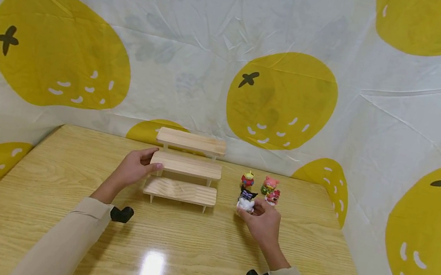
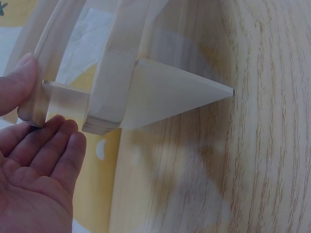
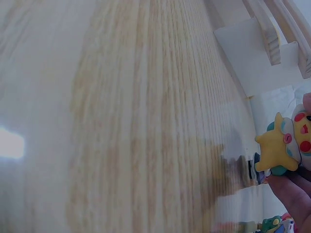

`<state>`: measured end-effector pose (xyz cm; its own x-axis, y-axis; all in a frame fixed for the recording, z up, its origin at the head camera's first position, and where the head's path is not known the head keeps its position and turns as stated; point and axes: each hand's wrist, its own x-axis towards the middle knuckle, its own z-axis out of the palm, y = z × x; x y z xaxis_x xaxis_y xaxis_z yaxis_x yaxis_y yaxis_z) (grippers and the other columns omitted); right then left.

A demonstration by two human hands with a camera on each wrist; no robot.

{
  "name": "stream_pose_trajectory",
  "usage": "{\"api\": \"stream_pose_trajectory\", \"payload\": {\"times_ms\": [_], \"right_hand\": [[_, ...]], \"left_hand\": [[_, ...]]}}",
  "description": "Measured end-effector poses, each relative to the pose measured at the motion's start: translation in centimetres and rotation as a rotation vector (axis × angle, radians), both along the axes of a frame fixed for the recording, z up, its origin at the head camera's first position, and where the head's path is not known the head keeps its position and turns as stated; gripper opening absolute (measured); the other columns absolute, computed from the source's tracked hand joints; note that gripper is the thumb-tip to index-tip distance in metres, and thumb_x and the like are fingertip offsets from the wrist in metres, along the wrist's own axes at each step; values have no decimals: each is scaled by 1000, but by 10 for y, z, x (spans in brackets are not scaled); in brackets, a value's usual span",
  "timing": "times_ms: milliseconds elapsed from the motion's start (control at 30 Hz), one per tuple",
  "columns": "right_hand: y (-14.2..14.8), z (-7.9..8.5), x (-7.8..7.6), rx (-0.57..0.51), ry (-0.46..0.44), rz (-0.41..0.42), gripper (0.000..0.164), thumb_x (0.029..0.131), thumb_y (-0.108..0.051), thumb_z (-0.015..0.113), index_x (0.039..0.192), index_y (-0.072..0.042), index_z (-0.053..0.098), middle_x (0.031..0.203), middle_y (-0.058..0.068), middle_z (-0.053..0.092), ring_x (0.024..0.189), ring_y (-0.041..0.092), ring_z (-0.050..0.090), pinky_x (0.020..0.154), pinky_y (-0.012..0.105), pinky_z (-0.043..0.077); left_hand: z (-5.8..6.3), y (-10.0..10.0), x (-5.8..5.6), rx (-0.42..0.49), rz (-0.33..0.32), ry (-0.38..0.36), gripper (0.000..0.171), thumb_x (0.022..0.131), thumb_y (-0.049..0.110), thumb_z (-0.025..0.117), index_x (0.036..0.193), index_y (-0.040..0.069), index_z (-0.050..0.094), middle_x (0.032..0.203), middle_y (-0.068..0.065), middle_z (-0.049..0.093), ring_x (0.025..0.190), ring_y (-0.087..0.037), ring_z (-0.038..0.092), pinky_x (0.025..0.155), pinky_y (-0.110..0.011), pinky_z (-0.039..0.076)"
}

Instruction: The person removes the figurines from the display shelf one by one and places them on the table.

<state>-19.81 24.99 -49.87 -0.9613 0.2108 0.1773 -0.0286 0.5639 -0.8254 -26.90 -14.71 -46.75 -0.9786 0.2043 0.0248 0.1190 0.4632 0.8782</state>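
Observation:
A wooden three-tier display stand (image 1: 186, 166) stands on the table. My left hand (image 1: 133, 170) grips the left end of its middle shelf. In the left wrist view, the thumb (image 2: 22, 77) lies on one face of the board and the fingertips are at the other. To the right of the stand, my right hand (image 1: 266, 224) pinches a small figurine (image 1: 245, 205) that looks white from behind. The right wrist view shows its yellow front (image 3: 277, 148) with red cheeks. Just behind it is a black figurine with a purple bow (image 1: 247, 194).
Behind the right hand stand a red-and-blue figurine with a yellow-green head (image 1: 247, 179), a pink figurine (image 1: 270, 185) and a red-and-white one (image 1: 273, 197). A fruit-print cloth (image 1: 195, 80) hangs along the back edge of the wooden table (image 1: 200, 256).

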Motion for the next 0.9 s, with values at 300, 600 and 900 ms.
{"api": "stream_pose_trajectory", "payload": {"times_ms": [300,600,900], "right_hand": [[0,-2,-1,-28,-1,11,35,78,-19,93,101,0,74,100,18,78,93,22,75,76,16,58],[1,-3,-1,-34,-13,16,38,79,-20,93,103,2,74,101,20,78,93,24,75,74,16,58],[1,-4,-3,-28,-29,16,41,80,-19,92,108,4,74,104,22,77,95,28,76,78,28,64]], "left_hand": [[0,0,1,-1,-5,4,77,103,39,67,164,8,32,168,-25,31,151,-44,41,116,-58,46],[1,0,0,7,-8,1,77,103,40,66,164,8,32,168,-25,32,150,-43,43,115,-57,47],[2,0,0,11,0,-2,77,103,40,67,164,9,33,168,-25,32,150,-43,42,116,-58,46]]}}
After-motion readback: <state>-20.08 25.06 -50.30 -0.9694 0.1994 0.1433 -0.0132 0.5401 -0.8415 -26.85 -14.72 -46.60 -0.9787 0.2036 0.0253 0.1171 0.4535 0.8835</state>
